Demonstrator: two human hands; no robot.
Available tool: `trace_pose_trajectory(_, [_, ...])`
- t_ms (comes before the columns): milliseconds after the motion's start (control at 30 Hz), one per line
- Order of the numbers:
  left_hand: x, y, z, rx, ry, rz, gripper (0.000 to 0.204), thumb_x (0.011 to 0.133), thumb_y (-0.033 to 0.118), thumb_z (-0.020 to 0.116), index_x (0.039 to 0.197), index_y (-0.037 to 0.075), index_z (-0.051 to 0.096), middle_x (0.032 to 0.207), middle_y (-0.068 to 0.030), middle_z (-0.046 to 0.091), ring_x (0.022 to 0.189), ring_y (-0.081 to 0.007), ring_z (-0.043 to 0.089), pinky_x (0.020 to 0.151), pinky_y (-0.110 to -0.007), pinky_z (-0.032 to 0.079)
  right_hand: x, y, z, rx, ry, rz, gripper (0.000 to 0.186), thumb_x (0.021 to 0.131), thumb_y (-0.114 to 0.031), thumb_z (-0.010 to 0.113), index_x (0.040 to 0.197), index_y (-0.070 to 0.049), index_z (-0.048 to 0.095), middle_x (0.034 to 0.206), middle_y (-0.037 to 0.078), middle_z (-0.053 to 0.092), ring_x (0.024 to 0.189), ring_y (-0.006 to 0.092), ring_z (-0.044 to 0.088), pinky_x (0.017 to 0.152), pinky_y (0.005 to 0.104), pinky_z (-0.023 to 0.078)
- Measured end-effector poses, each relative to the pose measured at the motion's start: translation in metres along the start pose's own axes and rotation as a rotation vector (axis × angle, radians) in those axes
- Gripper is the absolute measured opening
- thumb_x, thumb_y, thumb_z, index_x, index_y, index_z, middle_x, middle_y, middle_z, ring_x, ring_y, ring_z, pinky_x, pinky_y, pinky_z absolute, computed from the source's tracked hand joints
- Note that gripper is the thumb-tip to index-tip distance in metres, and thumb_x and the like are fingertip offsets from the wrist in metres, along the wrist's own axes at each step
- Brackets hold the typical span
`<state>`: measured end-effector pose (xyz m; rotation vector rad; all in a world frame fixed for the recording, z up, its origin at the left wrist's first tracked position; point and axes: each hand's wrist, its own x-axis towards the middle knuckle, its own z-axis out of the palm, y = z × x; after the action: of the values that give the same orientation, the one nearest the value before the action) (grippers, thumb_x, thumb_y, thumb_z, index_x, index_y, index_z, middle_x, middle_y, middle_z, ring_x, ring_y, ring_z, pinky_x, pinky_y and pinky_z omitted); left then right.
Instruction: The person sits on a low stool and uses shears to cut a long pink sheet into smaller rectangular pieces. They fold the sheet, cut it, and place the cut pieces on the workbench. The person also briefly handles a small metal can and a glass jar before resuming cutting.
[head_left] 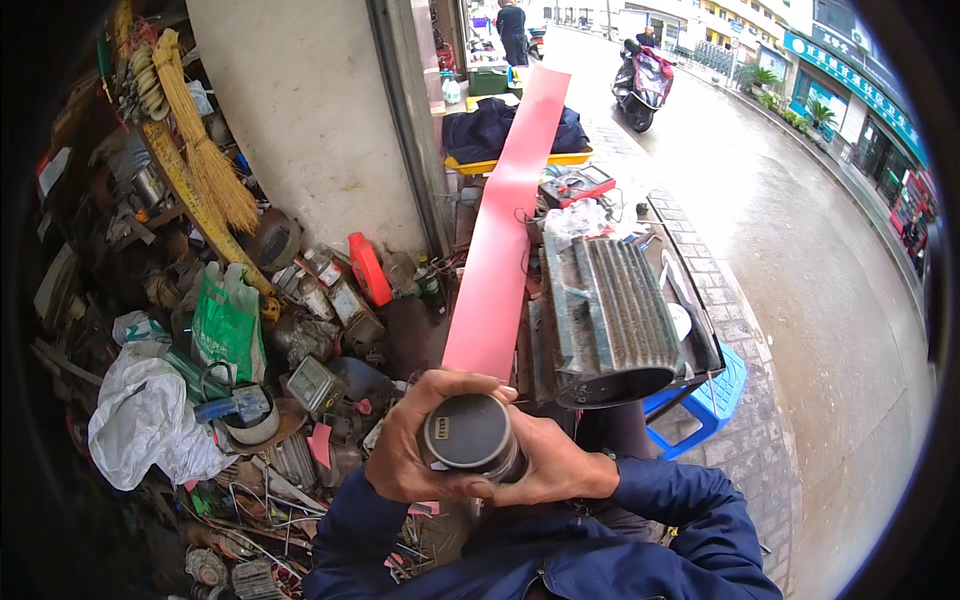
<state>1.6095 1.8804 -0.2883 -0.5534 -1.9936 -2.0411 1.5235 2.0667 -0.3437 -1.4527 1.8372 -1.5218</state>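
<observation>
Both hands are wrapped round a short cylinder with a flat dark grey round top (466, 430), a small yellowish label on it. Its lower side is mostly covered by fingers, so I cannot tell its exact kind. My left hand (408, 445) closes on it from the left and my right hand (560, 460) from the right, the fingertips meeting at the near side. Just beyond the hands, a long pink strip of sheet material (500, 250) stretches away; its near end reaches the fingers. To its right lies a finned metal motor housing (612, 310), its round opening facing me.
A blue plastic stool (715, 400) stands under the bench at right. Left are a green bag (228, 325), white plastic bag (150, 415), red bottle (369, 268), straw broom (205, 160) and loose scrap. A yellow tray (470, 166) holds dark cloth. A scooter (642, 85) is on the street.
</observation>
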Motion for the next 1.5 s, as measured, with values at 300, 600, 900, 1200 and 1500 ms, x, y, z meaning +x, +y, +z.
trace_pose_trajectory(300, [0.006, -0.025, 0.022, -0.361, 0.292, 0.063, 0.093, 0.079, 0.052, 0.086, 0.139, -0.007, 0.046, 0.117, -0.0172, 0.060, 0.116, -0.0340, 0.064, 0.107, -0.046, 0.048, -0.044, -0.055, -0.061, -0.096, -0.026, -0.131, 0.081, 0.067, -0.026, 0.088, 0.133, 0.003, 0.049, 0.118, 0.021, 0.063, 0.105, 0.0392, 0.066, 0.089, 0.0427, 0.056])
trace_pose_trajectory(600, [0.038, -0.033, 0.060, -0.390, 0.295, -0.030, 0.093, 0.074, 0.049, 0.090, 0.134, -0.009, 0.050, 0.113, -0.0184, 0.067, 0.111, -0.0307, 0.067, 0.102, -0.043, 0.051, -0.079, -0.095, -0.140, -0.243, -0.050, -0.329, 0.095, 0.067, -0.034, 0.091, 0.141, 0.002, 0.044, 0.124, 0.019, 0.060, 0.109, 0.0371, 0.064, 0.088, 0.0405, 0.054])
trace_pose_trajectory(900, [0.067, -0.032, 0.068, -0.282, 0.234, -0.041, 0.098, 0.073, 0.054, 0.088, 0.137, -0.007, 0.048, 0.112, -0.0158, 0.063, 0.108, -0.0306, 0.066, 0.098, -0.043, 0.053, -0.081, -0.107, -0.183, -0.294, 0.003, -0.397, 0.064, 0.089, -0.043, 0.076, 0.128, 0.004, 0.059, 0.127, 0.021, 0.064, 0.117, 0.0386, 0.066, 0.096, 0.0415, 0.056])
trace_pose_trajectory(1200, [0.067, -0.029, 0.060, -0.218, 0.257, -0.013, 0.099, 0.073, 0.057, 0.087, 0.137, -0.007, 0.048, 0.112, -0.0147, 0.062, 0.107, -0.0291, 0.066, 0.094, -0.041, 0.053, -0.073, -0.122, -0.204, -0.518, 0.132, -0.569, 0.043, 0.094, -0.022, 0.066, 0.125, 0.007, 0.059, 0.117, 0.022, 0.065, 0.104, 0.0372, 0.069, 0.092, 0.0427, 0.057])
trace_pose_trajectory(1500, [0.057, -0.024, 0.051, -0.211, 0.242, 0.015, 0.098, 0.075, 0.056, 0.085, 0.138, -0.008, 0.046, 0.114, -0.0158, 0.061, 0.108, -0.0291, 0.065, 0.095, -0.040, 0.051, -0.057, -0.146, -0.191, -0.679, 0.347, -0.774, 0.022, 0.085, -0.004, 0.079, 0.103, 0.004, 0.068, 0.100, 0.023, 0.074, 0.091, 0.0378, 0.076, 0.085, 0.0469, 0.063])
